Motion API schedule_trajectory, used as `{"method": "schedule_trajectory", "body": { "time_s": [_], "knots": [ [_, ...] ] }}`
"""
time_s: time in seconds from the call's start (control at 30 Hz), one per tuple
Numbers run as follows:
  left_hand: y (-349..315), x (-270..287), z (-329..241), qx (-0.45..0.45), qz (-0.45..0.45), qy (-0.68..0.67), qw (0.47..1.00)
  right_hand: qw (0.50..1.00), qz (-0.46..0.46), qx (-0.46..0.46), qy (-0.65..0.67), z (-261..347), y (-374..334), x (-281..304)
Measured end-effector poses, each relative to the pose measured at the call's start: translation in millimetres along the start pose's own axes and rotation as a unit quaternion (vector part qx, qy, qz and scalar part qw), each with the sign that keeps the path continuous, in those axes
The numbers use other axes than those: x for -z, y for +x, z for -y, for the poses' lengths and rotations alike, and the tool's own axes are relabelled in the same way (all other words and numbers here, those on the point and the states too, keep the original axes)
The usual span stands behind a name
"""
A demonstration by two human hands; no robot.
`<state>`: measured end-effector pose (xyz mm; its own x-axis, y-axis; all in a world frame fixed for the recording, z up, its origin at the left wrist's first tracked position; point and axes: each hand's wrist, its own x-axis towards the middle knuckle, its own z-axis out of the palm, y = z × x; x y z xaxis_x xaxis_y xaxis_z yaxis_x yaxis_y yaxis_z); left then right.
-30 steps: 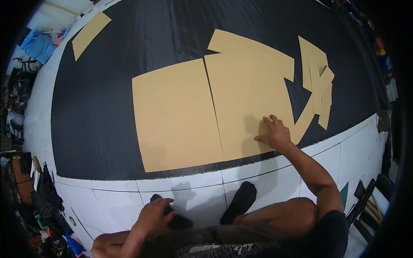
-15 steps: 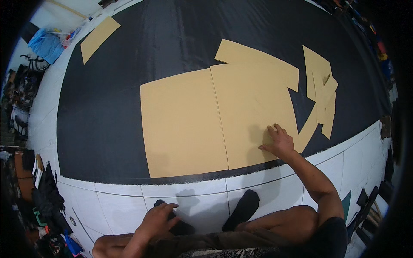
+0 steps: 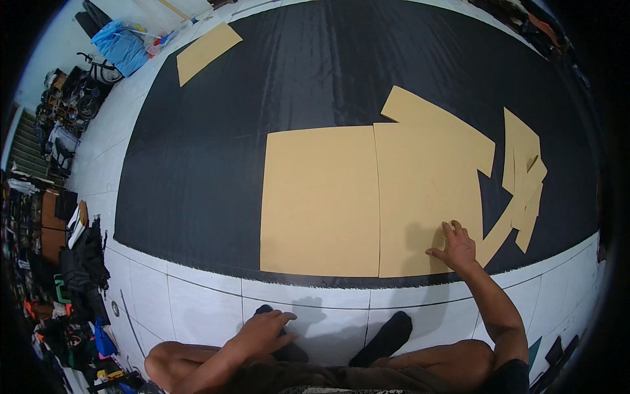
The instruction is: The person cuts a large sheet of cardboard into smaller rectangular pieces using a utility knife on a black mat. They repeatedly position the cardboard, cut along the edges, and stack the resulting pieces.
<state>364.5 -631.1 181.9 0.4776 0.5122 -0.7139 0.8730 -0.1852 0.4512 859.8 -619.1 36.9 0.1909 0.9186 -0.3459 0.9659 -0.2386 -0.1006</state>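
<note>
Two large tan cardboard sheets lie edge to edge on a black cloth: the left sheet [image 3: 319,203] and the right sheet [image 3: 426,177]. At the right sheet's lower right part, my right hand [image 3: 457,247] has its fingers spread, the tips on or just over the surface. My left hand [image 3: 266,333] hovers above my left foot near the white floor, fingers apart and holding nothing. Beyond the right sheet, another tan piece [image 3: 436,111] sticks out from its far edge. A narrow tan strip [image 3: 497,236] slants beside my right hand.
Several overlapping tan cut pieces [image 3: 523,151] lie at the right of the black cloth [image 3: 190,177]. One more tan piece [image 3: 209,54] lies at the far left. White tiles [image 3: 203,295] border the cloth. Cluttered goods [image 3: 85,256] and a blue plastic bag [image 3: 121,49] line the left side.
The view has turned left, so the cloth and sheets appear farther right. My right hand stays at the same part of the right sheet. The cardboard pieces keep their arrangement.
</note>
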Motion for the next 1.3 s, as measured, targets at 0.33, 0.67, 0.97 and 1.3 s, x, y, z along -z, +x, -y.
{"method": "schedule_trajectory", "body": {
  "time_s": [0.33, 0.67, 0.97, 1.3],
  "knots": [
    [-1, -5, 5, -0.005, -0.007, -0.002, 1.000, 1.000, -0.021, 0.014, 0.000, -6, 3, -3],
    [-3, -9, 8, -0.025, -0.029, -0.002, 0.999, 0.999, -0.027, 0.020, -0.001, -4, 5, 1],
    [-6, -7, 5, -0.015, -0.031, 0.003, 0.999, 0.998, -0.060, 0.027, -0.001, -4, 9, -1],
    [-6, -32, 6, -0.045, -0.018, -0.010, 0.999, 0.999, -0.040, 0.021, -0.016, -10, 7, -4]
  ]
}}
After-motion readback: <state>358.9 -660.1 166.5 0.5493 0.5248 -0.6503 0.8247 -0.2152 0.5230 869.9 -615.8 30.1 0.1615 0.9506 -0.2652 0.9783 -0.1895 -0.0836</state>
